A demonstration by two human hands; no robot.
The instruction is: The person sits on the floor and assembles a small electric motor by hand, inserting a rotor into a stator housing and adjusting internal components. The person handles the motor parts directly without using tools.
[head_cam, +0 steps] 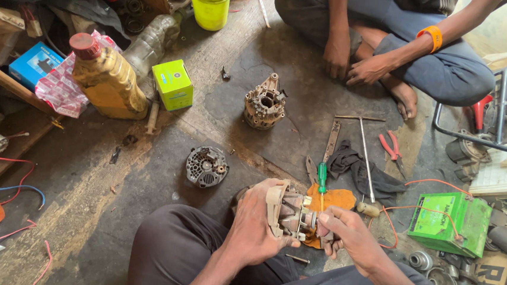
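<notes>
- Lime-green cardboard box (173,84) with a small blue label, standing far left of centre, just beside the yellow oil bottle.
- Blue flat box (33,64), far left, tilted.
- Pink-and-white printed packet (61,90), lying beside the blue box.
- Green rectangular battery (450,223) with a dark printed label, near right.

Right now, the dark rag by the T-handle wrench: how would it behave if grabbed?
The dark rag lies crumpled in folds, so it is probably floppy and light. It seems to sit against the T-handle wrench, so pulling may drag that. Likely greasy, given the grimy floor.
</notes>
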